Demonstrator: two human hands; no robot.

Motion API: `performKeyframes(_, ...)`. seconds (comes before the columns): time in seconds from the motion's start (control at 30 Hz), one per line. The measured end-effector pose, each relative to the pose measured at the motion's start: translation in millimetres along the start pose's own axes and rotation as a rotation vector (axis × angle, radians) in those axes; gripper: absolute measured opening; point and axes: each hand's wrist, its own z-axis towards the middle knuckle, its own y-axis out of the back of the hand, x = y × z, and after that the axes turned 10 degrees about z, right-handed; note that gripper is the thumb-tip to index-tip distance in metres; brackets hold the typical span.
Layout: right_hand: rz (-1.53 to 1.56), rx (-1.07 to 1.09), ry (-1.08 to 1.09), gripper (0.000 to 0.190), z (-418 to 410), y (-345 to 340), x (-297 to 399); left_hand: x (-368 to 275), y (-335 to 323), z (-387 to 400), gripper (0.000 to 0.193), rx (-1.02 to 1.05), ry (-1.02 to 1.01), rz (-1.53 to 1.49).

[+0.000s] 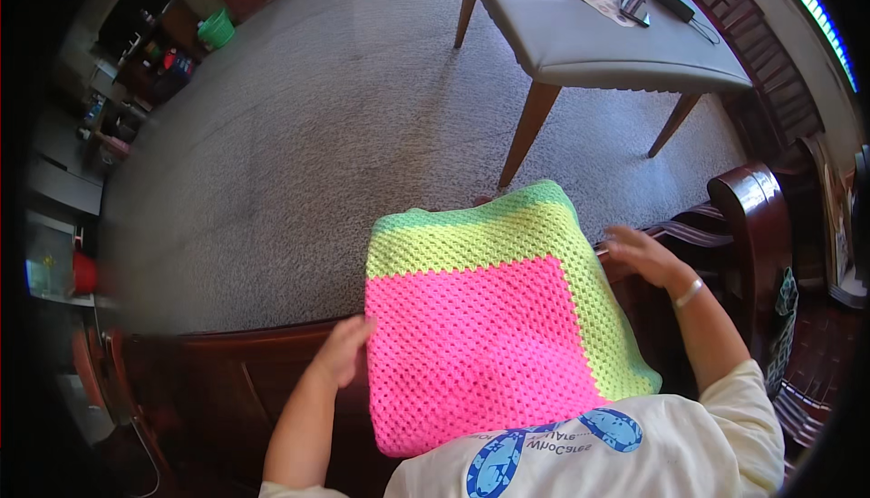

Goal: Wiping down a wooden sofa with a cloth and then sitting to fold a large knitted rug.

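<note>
A crocheted blanket, pink with yellow-green and green borders, lies folded across my lap. My left hand is at the blanket's left edge, its fingertips touching or just beside it; whether they grip is not clear. Off the blanket's right edge, my right hand is raised with its fingers extended and nothing in them. A light bracelet is on the right wrist.
A dark wooden bench with a curved armrest is around me. Ahead stands a covered table bearing a black case and a phone-like object. A green basket stands far left on the grey floor.
</note>
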Motion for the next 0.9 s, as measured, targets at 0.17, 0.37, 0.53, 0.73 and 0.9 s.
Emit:
performKeyframes(0.17, 0.258, -0.174, -0.030, 0.062, 87, -29, 7, -49, 0, 91, 0.039, 0.016, -0.107, -0.260)
performKeyframes(0.37, 0.502, -0.073, -0.293, 0.054, 121, -50, 13, -81, 5, 146, 0.037, 0.080, -0.039, -0.140)
performKeyframes(0.53, 0.603, -0.048, -0.179, 0.041, 106, -30, 19, -93, -9, 134, 0.029, -0.059, -0.147, -0.280)
performKeyframes(0.73, 0.635, -0.043, 0.415, 0.020, 56, 4, 42, -109, -31, 55, 0.028, -0.111, -0.594, -0.069)
performKeyframes(0.9, 0.610, 0.072, 0.572, 0.019, 14, -1, 58, -119, -30, 12, 0.029, 0.070, -0.735, -0.040)
